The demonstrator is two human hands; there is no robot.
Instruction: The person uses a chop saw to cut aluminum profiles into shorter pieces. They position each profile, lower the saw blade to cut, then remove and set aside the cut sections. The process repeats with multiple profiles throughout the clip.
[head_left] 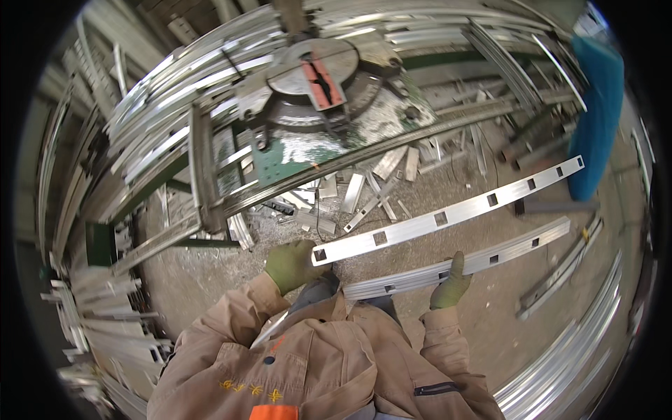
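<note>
Both my hands wear green gloves. My left hand (288, 266) is closed on the near end of a long silver aluminium bar (458, 213) with square holes cut along it. This bar slants up to the far right, beyond my knees. Closer to my body, my right hand (451, 285) grips a second piece, a holed aluminium profile (420, 277) with several parallel lines along its side; whether it is one piece or a stack, I cannot tell. My right thumb lies over its upper edge. The two pieces are apart, roughly parallel.
Ahead stands a green machine bench (294, 171) with a round metal turntable (283, 73) and a red slotted insert (323, 87). Offcuts (353, 192) litter the floor below it. Long profiles (567, 364) lie at right, others (164, 87) at far left. A blue wrapped object (598, 105) stands right.
</note>
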